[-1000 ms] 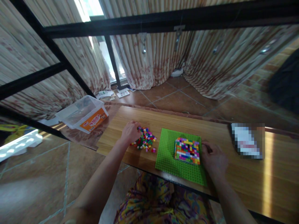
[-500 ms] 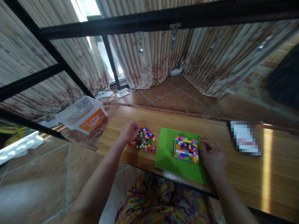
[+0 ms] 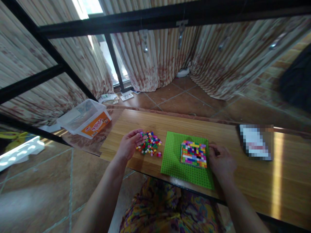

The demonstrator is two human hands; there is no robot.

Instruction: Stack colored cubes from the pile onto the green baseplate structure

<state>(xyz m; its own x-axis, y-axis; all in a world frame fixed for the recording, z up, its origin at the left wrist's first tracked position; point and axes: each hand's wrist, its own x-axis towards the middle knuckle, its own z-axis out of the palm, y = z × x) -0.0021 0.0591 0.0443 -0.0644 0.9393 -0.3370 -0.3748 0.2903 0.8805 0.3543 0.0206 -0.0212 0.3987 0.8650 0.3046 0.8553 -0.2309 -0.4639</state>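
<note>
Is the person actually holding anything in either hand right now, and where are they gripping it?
The left hand is open beside the loose bricks, holding nothing visible. The right hand rests against the brick block's right edge; a real grip cannot be told.

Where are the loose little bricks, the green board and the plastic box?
loose bricks (image 3: pixel 149 147), head view, middle of the pile
green board (image 3: pixel 173 158), head view, bare left part
plastic box (image 3: pixel 85 119), head view, front wall

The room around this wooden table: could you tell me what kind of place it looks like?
Probably a room in a home: long patterned curtains over a window, terracotta floor tiles, and a wooden table with toy bricks.
</note>
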